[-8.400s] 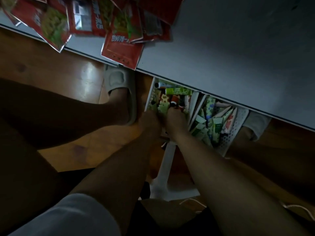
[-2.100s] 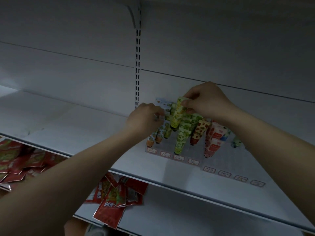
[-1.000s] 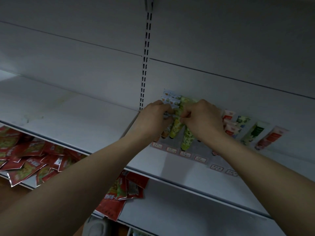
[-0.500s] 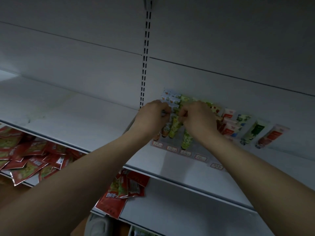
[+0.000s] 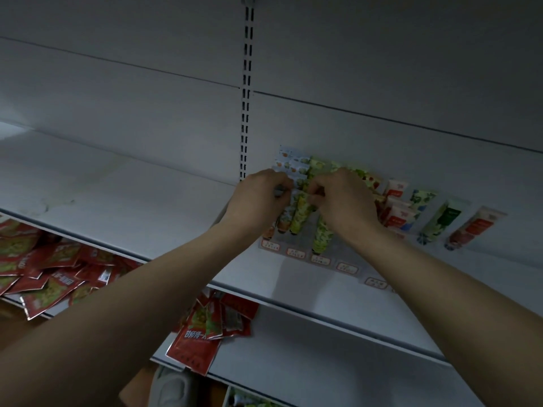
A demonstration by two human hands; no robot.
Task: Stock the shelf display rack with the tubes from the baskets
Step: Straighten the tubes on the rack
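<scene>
white shelf | display rack on it | red packets below

White Chinese characters are printed on a red snack packet hanging over the front edge of the lower shelf, but they cannot be read with certainty. The writing on the price labels and tubes is too small to be read.
</scene>
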